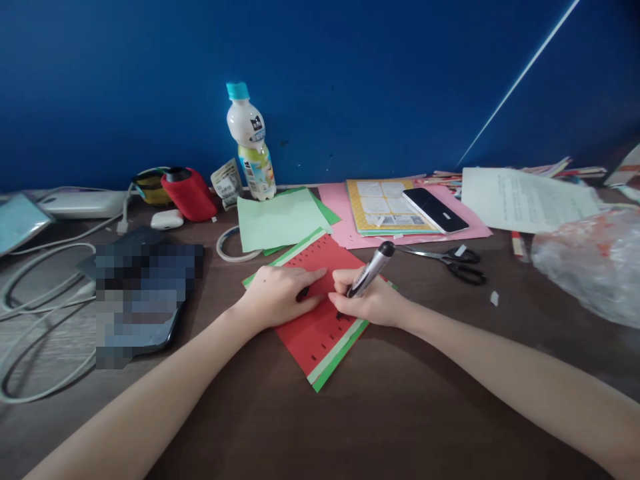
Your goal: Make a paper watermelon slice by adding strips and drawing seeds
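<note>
A red paper sheet (320, 333) with a white and green border and small black marks lies on the brown desk (380, 413). My left hand (277, 293) rests flat on the red sheet, fingers stretched toward the right. My right hand (373, 300) is closed on a black and silver marker (371, 269), its tip down on the red paper close to my left fingertips.
Light green paper (277, 219), a pink sheet (345, 207), a yellow printed pad (385, 207) with a phone (434, 209) and black scissors (453, 260) lie behind. A drink bottle (251, 143), red pouch (189, 193), cables (40, 313) and a plastic bag (590, 263) flank the sides.
</note>
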Demonstrator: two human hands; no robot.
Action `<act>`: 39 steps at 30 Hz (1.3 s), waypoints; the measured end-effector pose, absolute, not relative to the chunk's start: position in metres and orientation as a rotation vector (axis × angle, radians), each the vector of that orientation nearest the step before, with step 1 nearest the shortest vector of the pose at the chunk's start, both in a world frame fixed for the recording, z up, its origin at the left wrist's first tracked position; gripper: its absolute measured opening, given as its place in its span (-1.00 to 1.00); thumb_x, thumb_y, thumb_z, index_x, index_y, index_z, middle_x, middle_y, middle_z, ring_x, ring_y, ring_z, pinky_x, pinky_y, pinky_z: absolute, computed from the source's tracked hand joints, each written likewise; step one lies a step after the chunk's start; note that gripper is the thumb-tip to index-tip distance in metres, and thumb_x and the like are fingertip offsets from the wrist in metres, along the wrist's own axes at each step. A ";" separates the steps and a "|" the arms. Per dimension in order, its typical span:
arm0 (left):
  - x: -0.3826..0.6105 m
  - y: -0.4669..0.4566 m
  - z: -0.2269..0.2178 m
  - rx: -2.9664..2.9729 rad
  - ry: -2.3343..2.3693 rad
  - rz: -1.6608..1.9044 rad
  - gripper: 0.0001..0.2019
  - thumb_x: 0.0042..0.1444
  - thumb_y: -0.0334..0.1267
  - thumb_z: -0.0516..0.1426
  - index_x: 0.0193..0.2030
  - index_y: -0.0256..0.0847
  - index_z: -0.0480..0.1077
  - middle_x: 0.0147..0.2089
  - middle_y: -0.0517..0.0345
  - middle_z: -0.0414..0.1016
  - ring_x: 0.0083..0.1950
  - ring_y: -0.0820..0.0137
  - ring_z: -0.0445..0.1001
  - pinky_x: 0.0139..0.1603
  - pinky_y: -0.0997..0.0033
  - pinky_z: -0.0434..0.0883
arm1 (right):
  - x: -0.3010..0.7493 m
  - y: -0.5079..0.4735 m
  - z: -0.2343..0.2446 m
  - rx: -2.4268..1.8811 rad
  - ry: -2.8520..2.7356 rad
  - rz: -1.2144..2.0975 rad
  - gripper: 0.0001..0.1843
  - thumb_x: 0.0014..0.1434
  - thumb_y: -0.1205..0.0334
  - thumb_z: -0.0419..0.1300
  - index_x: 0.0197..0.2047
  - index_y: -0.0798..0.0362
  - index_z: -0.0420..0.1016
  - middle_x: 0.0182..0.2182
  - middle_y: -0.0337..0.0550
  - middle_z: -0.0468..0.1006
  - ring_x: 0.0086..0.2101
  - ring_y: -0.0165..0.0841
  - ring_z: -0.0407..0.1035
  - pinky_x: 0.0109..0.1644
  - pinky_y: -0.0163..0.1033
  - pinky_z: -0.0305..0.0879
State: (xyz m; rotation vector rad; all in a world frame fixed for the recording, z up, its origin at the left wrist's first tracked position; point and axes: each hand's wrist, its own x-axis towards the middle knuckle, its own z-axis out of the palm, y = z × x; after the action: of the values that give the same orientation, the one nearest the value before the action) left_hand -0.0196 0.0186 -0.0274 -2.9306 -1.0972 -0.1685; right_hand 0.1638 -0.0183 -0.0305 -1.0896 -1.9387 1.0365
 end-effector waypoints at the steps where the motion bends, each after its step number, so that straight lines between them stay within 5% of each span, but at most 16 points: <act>1: -0.019 0.018 -0.028 -2.923 -1.103 -0.170 -0.58 0.05 -0.11 -0.02 0.08 -0.08 0.27 -0.31 0.20 0.52 -0.32 0.41 0.45 -0.50 0.51 0.20 | 0.164 -0.019 -0.029 -1.099 -1.910 1.011 -0.70 -0.04 0.37 0.06 -0.66 0.06 -0.02 -0.71 -0.42 -0.02 -0.65 -0.57 -0.09 -0.57 -0.38 -0.13; 39: -0.019 0.018 -0.025 -2.983 -1.112 -0.238 -0.58 0.00 -0.15 0.02 0.04 -0.11 0.30 -0.36 0.26 0.52 -0.38 0.46 0.44 -0.49 0.52 0.19 | 0.158 -0.023 -0.032 -1.103 -1.935 1.162 -0.68 -0.06 0.39 0.07 -0.66 0.06 -0.04 -0.73 -0.43 -0.01 -0.67 -0.59 -0.08 -0.61 -0.40 -0.16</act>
State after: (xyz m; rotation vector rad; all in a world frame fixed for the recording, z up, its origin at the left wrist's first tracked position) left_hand -0.0195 0.0182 -0.0253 -2.9830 -1.1118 -0.2381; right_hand 0.1582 -0.0234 -0.0315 -1.1028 -1.9347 1.1622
